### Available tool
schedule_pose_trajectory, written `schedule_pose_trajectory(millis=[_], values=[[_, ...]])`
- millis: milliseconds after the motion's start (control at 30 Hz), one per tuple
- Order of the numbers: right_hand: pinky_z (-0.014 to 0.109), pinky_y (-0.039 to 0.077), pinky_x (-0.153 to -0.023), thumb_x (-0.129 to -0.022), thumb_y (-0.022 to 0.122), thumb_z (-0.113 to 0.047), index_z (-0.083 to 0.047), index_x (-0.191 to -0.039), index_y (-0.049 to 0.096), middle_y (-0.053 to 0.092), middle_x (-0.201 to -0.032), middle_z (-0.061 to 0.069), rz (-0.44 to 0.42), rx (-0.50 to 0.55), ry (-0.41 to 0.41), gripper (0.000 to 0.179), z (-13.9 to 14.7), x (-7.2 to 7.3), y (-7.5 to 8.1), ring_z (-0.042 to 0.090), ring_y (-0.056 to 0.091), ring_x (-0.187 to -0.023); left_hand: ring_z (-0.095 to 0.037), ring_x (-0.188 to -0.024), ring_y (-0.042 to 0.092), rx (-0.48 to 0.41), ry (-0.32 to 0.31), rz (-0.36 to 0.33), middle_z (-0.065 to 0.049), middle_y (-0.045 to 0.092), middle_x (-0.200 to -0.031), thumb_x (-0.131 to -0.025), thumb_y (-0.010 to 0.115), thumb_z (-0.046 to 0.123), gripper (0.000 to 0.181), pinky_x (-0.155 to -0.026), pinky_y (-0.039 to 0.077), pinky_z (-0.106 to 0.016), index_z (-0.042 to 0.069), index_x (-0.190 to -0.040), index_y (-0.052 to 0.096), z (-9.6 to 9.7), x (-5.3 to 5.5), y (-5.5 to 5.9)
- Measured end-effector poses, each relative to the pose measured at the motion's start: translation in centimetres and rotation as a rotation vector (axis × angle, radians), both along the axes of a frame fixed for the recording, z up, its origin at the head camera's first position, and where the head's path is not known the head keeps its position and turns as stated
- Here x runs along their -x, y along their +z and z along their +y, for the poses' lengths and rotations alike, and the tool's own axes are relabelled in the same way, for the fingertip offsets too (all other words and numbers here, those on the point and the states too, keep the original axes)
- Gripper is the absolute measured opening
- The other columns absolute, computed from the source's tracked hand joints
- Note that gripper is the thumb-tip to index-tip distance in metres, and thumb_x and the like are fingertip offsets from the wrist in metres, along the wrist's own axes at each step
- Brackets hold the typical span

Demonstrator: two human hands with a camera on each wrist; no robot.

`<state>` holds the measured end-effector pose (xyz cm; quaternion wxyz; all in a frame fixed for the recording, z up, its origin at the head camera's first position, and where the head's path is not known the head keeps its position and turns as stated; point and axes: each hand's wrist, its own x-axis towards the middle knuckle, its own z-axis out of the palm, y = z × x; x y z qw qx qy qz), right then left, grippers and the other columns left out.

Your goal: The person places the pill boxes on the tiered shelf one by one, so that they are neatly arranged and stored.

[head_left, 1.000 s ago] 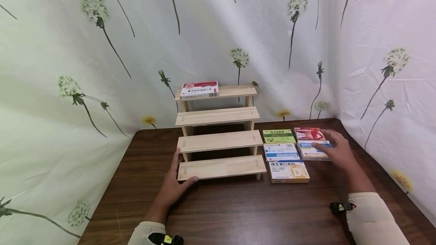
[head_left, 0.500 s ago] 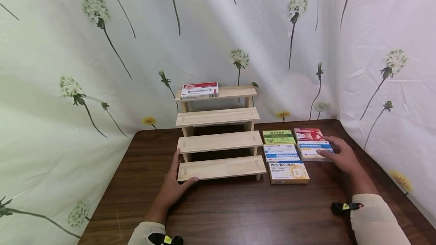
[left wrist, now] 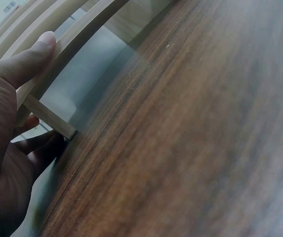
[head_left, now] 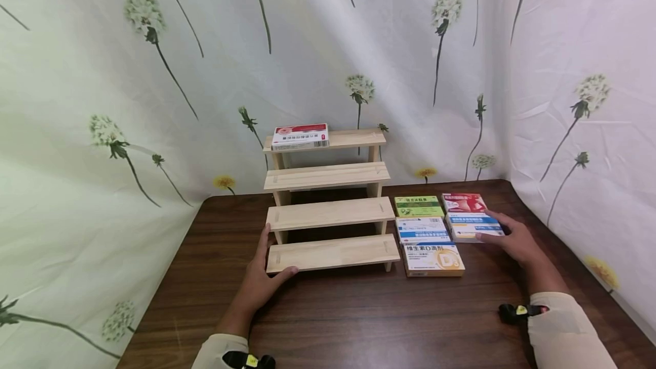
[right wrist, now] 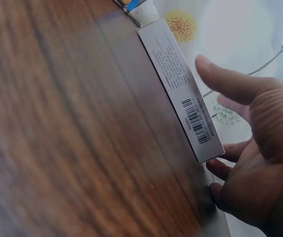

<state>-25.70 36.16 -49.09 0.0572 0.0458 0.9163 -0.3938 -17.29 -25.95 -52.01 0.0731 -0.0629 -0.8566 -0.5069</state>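
Brown table (head_left: 338, 323) — rack (head_left: 330, 209), boxes (head_left: 433, 258) (five)

Rack (head_left: 333, 213) is pale wood, matt and smooth, grain showing. Tabletop (head_left: 359, 318) shows dark wood grain, smooth, with light sheen. Boxes (head_left: 433, 259) are smooth printed paperboard, slightly glossy. Backdrop (head_left: 307, 61) is creased, softly shiny sheeting; cloth or plastic cannot be told. Sleeves (head_left: 566, 326) appear matt cloth.
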Motion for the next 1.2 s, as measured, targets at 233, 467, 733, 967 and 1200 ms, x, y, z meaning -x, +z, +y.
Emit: schedule_pose_trajectory(millis=[233, 467, 733, 967, 1200], values=[[0.084, 0.025, -0.119, -0.095, 0.081, -0.058, -0.011, -0.173, 0.024, 0.015, -0.173, 0.043, -0.011, -0.038, 0.009, 0.107, 0.5, 0.1, -0.6, 0.067, 0.024, -0.152, -0.039, -0.147, 0.058, -0.003, -0.001, -0.009, -0.023, 0.044, -0.171, -0.091, 0.092, 0.031, 0.126, -0.119, 0.044, -0.059, 0.044, -0.175, -0.001, -0.1, 0.0, 0.0], [0.082, 0.023, -0.121, -0.095, 0.084, -0.052, -0.013, -0.172, 0.030, 0.016, -0.173, 0.043, 0.000, -0.017, 0.028, 0.102, 0.5, -0.1, -0.9, 0.065, 0.025, -0.153, -0.038, -0.147, 0.058, 0.000, 0.002, -0.010, -0.023, 0.044, -0.171, -0.091, 0.093, 0.031, 0.126, -0.118, 0.045, -0.057, 0.043, -0.176, 0.000, -0.1, -0.1, 0.2], [0.081, 0.022, -0.122, -0.095, 0.086, -0.047, -0.011, -0.170, 0.036, 0.019, -0.172, 0.043, 0.032, -0.041, 0.041, 0.097, 0.7, -0.1, -1.2, 0.067, 0.025, -0.153, -0.042, -0.150, 0.055, 0.002, 0.003, -0.013, -0.024, 0.042, -0.172, -0.091, 0.092, 0.033, 0.126, -0.120, 0.042, -0.063, 0.043, -0.176, -0.001, -0.1, 0.0, 0.1], [0.081, 0.023, -0.121, -0.095, 0.085, -0.049, -0.011, -0.167, 0.040, 0.022, -0.171, 0.042, 0.045, -0.064, 0.041, 0.093, 0.8, 0.1, -1.4, 0.068, 0.025, -0.154, -0.039, -0.146, 0.059, -0.002, 0.007, -0.012, -0.024, 0.045, -0.171, -0.091, 0.093, 0.031, 0.126, -0.119, 0.043, -0.061, 0.043, -0.176, 0.001, 0.1, -0.1, 0.3], [0.081, 0.021, -0.122, -0.096, 0.085, -0.047, -0.012, -0.166, 0.041, 0.020, -0.172, 0.041, 0.031, -0.048, 0.023, 0.090, 0.8, 0.2, -1.4, 0.068, 0.022, -0.156, -0.041, -0.147, 0.058, -0.001, 0.005, -0.012, -0.025, 0.044, -0.171, -0.091, 0.092, 0.031, 0.126, -0.119, 0.042, -0.063, 0.042, -0.176, 0.000, 0.1, -0.2, 0.3]])
